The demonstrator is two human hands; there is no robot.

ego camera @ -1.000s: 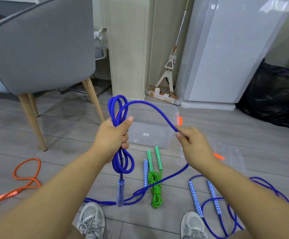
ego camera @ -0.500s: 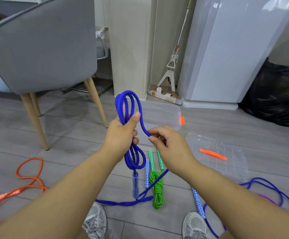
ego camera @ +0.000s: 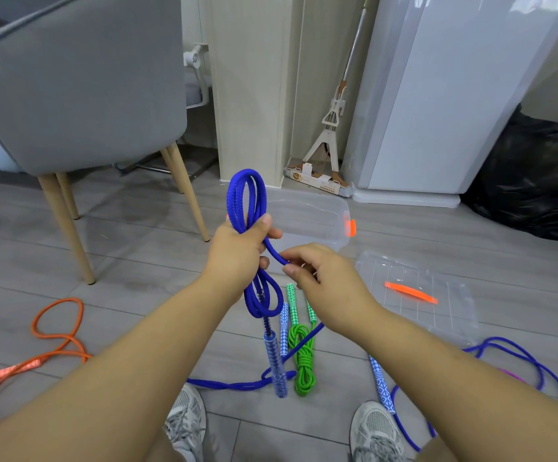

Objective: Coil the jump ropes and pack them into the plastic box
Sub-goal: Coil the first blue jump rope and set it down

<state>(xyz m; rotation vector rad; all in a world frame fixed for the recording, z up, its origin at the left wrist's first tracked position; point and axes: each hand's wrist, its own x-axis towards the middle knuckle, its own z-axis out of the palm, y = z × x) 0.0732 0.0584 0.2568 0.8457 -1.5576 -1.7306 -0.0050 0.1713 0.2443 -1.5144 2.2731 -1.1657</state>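
Note:
My left hand [ego camera: 237, 251] grips a coil of blue jump rope [ego camera: 241, 198], with loops standing above the fist and hanging below it. Its blue handle [ego camera: 276, 365] dangles down toward the floor. My right hand [ego camera: 321, 275] pinches the free strand of the same rope just right of the coil; the rest trails under my arm to the floor. The clear plastic box [ego camera: 317, 211] with an orange latch sits on the floor behind my hands. A coiled green rope [ego camera: 301, 358] lies below them.
The clear lid [ego camera: 417, 295] with an orange clip lies at the right. A second blue rope [ego camera: 517, 355] is at lower right, an orange rope [ego camera: 54, 328] at left. A grey chair [ego camera: 81, 81] stands at left, a black bag [ego camera: 531, 181] at far right. My shoes show at the bottom.
My right hand brought the free strand in from the right to the left hand, adding a loop to the coil. In the last half second little has moved.

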